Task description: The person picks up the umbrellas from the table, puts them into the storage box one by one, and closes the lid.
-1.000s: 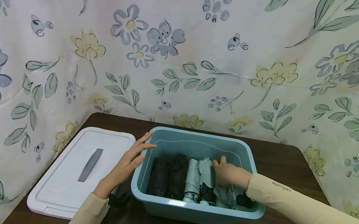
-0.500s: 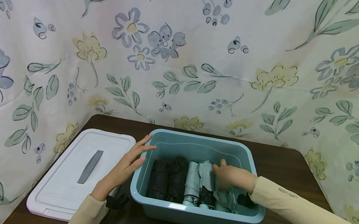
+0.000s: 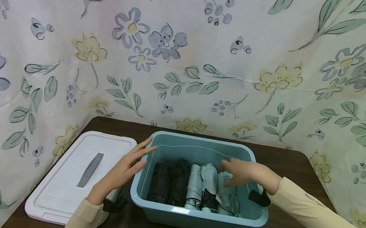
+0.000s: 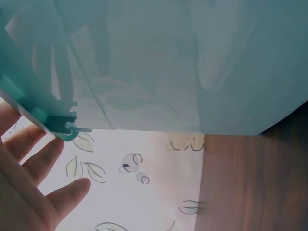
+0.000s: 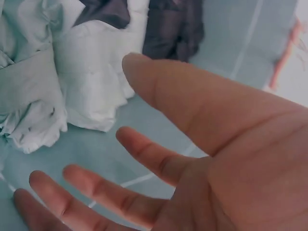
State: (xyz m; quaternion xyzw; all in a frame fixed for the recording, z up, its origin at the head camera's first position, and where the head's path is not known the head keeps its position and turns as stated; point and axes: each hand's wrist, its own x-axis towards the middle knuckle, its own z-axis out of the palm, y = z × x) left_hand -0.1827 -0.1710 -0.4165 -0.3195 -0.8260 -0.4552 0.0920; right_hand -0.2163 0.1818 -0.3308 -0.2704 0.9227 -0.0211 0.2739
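A blue-green plastic bin holds a row of rolled fabric bundles that look like folded umbrellas. Two dark umbrellas lie at the left, and several pale blue umbrellas fill the middle and right. Over the rightmost pale umbrella hovers my right hand, fingers spread and nothing in its grasp; the right wrist view shows a gap between thumb and bundles. My left hand rests its extended fingertips at the bin's left rim, also seen at the bin corner in the left wrist view.
A white lid with a grey handle lies left of the bin, beside my left forearm. The dark wooden table ends at a floral curtain behind it.
My right hand has lifted off the rightmost pale umbrella and moved slightly right, uncovering more of it. The left hand stays at the bin's rim.
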